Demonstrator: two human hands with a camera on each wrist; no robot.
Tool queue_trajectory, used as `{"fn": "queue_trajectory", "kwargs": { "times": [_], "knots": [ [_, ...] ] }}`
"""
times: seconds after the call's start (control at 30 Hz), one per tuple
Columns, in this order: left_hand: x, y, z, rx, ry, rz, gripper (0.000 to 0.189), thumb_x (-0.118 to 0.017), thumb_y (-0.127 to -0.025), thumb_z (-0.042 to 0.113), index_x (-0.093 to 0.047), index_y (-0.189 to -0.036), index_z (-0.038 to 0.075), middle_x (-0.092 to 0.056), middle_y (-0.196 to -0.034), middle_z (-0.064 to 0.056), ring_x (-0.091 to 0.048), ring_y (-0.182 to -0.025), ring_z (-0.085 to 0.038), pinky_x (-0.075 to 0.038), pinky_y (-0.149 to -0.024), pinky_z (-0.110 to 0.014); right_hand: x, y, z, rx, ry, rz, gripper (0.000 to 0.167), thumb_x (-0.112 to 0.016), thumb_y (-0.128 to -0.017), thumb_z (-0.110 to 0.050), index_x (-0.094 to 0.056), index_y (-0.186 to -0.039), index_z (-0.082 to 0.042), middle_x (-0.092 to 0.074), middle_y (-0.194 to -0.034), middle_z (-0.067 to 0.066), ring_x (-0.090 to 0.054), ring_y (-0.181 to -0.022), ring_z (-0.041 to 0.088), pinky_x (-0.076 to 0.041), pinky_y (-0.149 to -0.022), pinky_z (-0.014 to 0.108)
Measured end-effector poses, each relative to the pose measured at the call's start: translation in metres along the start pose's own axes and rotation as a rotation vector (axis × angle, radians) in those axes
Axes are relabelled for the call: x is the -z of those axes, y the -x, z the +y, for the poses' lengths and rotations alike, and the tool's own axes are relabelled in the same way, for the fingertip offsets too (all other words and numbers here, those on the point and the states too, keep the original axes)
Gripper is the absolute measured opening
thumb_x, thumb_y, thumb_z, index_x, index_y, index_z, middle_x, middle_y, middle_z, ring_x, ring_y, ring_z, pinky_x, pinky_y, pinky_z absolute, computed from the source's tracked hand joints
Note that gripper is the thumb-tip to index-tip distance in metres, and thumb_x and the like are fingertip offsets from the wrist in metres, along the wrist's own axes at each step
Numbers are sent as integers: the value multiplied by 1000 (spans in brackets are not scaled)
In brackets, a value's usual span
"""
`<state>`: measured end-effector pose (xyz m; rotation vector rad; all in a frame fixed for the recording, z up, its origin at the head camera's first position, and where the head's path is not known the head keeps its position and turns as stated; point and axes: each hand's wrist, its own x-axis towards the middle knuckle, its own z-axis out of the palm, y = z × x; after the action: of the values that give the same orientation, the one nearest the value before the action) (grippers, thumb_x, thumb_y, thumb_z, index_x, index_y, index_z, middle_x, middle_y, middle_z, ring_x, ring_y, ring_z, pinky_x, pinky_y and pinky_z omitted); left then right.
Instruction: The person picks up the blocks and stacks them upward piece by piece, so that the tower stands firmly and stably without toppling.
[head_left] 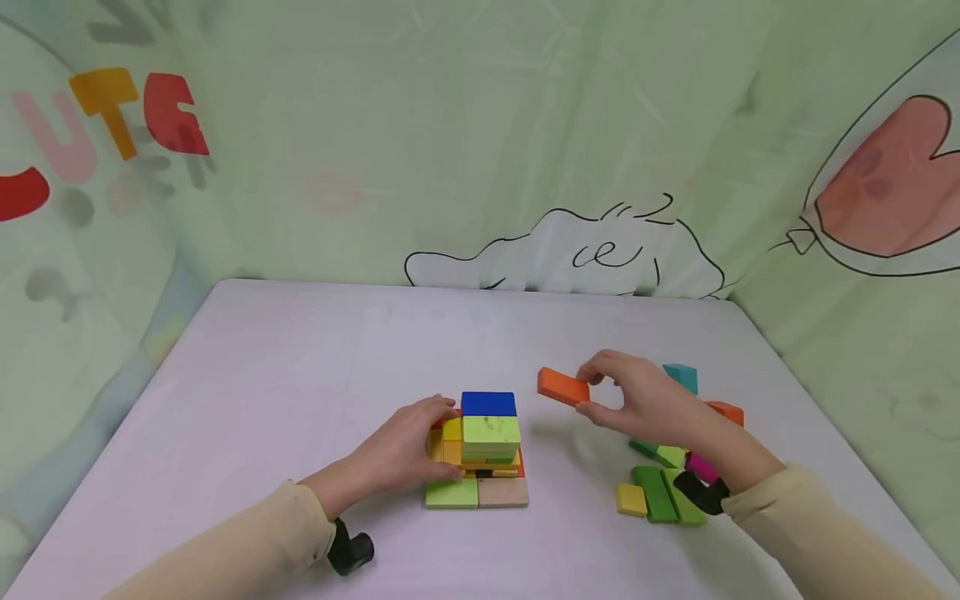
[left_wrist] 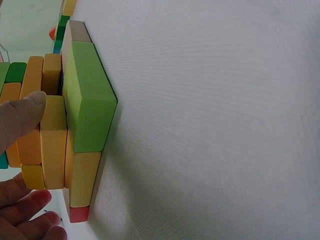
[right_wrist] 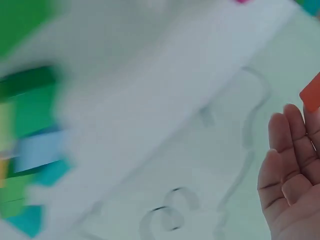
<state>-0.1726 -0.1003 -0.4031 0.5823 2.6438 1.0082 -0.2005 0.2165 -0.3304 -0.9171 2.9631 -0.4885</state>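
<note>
A layered stack of coloured wooden blocks (head_left: 491, 433) stands on the table, with a blue block (head_left: 487, 403) near its top. At its base lie a light green block (head_left: 452, 493) and a tan block (head_left: 503, 492). My left hand (head_left: 401, 446) holds the stack's left side. In the left wrist view its thumb (left_wrist: 22, 117) touches the yellow and orange blocks, and the fingers lie around the other side. To the right of the stack, my right hand (head_left: 637, 400) pinches an orange block (head_left: 562, 387) by one end, above the table. Only that block's corner (right_wrist: 311, 95) shows in the right wrist view.
Loose blocks lie to the right, partly behind the right forearm: a yellow block (head_left: 631, 500), a dark green block (head_left: 655, 494), a teal block (head_left: 681, 377) and several others. A printed curtain (head_left: 360, 150) rises behind the table (head_left: 300, 333).
</note>
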Motion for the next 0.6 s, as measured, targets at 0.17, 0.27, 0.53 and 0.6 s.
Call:
{"fn": "queue_trajectory", "kwargs": {
  "times": [0.17,0.27,0.53,0.6],
  "knots": [
    [0,0,-1,-5,6,-4,71,-88,-79,23,-56,-140,1,-53,-151,-16,-42,-147,-38,-37,-120,-57,5,-28,-36,59,-19,-57,21,-76,-90,-23,-68,-107,-13,-67,-104,-2,-62,-98,16,-60,-85,38],
    [0,-1,-2,-16,12,-3,71,-88,-80,23,-56,-139,0,-54,-150,-16,-43,-146,-39,-38,-119,-57,3,-41,-51,109,-5,-100,22,-75,-91,-24,-68,-109,-13,-67,-108,-1,-63,-101,17,-60,-88,39],
    [0,-1,-4,-28,14,-2,71,-88,-80,23,-55,-139,-1,-54,-150,-16,-42,-147,-38,-37,-120,-55,-3,-53,-61,138,51,-155,20,-77,-88,-22,-68,-105,-15,-67,-109,-1,-60,-97,16,-59,-86,36],
    [1,0,-4,-25,14,0,71,-88,-80,23,-56,-139,-1,-54,-151,-16,-42,-147,-38,-37,-120,-55,-4,-54,-61,140,55,-155,20,-77,-88,-21,-68,-104,-15,-67,-109,0,-60,-97,16,-59,-86,36]
  ]
}}
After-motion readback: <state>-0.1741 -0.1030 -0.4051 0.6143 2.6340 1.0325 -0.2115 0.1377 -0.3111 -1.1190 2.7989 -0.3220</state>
